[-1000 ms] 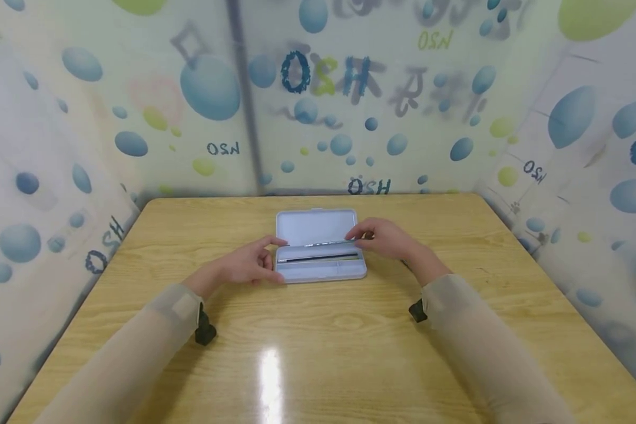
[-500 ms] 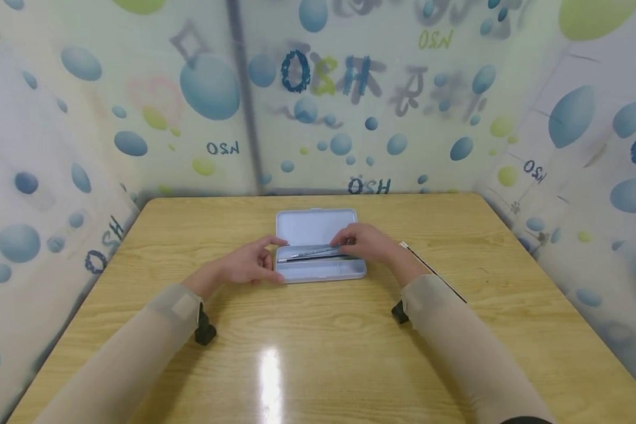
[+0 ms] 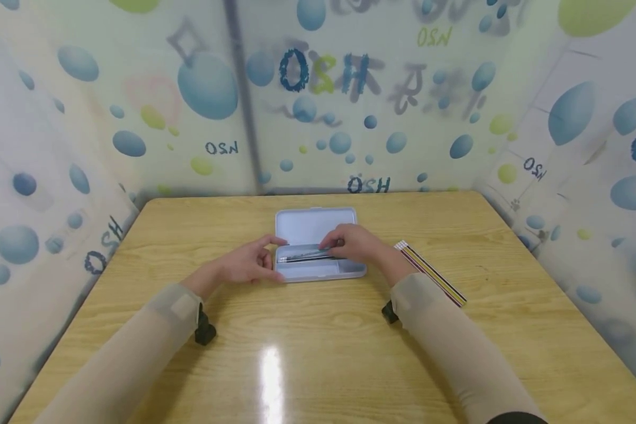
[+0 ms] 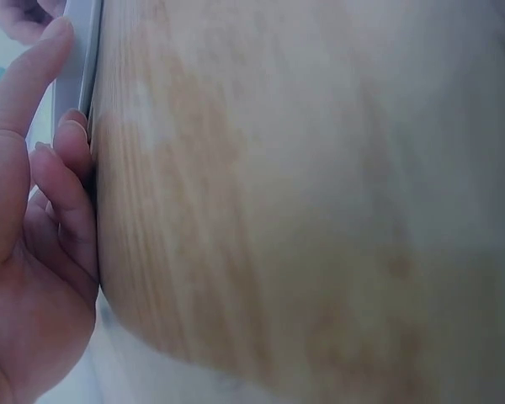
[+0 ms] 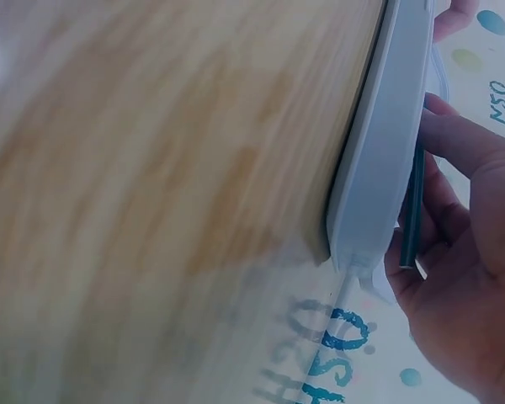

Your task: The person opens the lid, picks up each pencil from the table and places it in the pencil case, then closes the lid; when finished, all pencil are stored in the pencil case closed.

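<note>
A pale blue pencil case lies with its lid raised at the back. My left hand holds its left end, thumb at the front corner and forefinger near the hinge; in the left wrist view the other fingers of the left hand are curled beside it. Over the back compartment, my right hand pinches a dark green pencil between thumb and fingers. Under that hand, dark pencils lie lengthwise in the compartment; their number is hard to tell.
Several striped pencils lie side by side, slanting, on the wooden table to the right, partly behind the right forearm. Patterned walls enclose the table at the back and sides.
My right hand has moved left and slightly down over the case with the pencil. The striped pencils on the table have come into view from behind the right forearm. My left hand stays put.
</note>
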`<state>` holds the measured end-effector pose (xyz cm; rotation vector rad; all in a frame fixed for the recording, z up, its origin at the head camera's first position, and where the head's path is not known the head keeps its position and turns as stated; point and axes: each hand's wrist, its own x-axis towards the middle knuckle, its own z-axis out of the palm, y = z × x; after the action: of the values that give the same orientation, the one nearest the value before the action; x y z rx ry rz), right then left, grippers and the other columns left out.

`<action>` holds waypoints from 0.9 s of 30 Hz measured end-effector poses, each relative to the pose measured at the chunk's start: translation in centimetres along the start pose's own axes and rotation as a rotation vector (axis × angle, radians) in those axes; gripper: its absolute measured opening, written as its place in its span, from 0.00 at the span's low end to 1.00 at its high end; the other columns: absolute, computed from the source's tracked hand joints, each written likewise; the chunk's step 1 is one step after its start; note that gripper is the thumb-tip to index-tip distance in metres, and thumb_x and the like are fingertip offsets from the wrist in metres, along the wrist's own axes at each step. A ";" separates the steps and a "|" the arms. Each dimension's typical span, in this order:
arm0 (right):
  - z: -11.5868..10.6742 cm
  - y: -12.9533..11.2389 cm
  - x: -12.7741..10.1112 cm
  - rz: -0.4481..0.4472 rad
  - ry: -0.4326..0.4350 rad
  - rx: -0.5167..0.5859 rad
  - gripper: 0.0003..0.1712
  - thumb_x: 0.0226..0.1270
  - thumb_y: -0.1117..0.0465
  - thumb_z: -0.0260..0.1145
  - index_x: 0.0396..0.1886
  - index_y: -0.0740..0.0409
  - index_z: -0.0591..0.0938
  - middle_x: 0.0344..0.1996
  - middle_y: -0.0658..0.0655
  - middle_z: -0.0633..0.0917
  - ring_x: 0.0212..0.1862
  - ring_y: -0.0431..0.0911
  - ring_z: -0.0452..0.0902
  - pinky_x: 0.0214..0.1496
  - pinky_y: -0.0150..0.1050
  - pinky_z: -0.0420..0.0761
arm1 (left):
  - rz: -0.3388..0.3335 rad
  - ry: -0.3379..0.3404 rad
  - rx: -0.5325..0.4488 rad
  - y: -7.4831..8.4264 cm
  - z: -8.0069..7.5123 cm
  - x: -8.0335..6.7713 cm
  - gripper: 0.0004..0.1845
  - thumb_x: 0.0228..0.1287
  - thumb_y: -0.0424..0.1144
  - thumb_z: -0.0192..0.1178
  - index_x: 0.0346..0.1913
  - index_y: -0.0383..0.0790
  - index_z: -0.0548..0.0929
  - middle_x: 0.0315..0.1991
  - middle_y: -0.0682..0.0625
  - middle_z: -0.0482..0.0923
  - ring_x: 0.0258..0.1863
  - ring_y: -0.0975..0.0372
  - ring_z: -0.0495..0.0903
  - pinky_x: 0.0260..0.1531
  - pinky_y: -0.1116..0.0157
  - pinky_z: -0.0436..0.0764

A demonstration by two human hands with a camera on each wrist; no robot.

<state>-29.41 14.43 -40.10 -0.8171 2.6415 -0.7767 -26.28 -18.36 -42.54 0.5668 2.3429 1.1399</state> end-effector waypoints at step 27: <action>-2.7 2.1 -4.5 0.063 0.055 0.055 0.14 0.81 0.55 0.71 0.60 0.49 0.91 0.55 0.50 0.90 0.54 0.48 0.81 0.59 0.47 0.83 | -0.001 0.002 0.011 -0.1 0.0 0.0 0.48 0.68 0.49 0.79 0.84 0.53 0.63 0.36 0.48 0.79 0.28 0.58 0.73 0.25 0.66 0.75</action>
<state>-27.83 19.65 -38.70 -0.7042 2.6668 -0.8633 -26.28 -18.36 -42.61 0.5686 2.3523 1.1283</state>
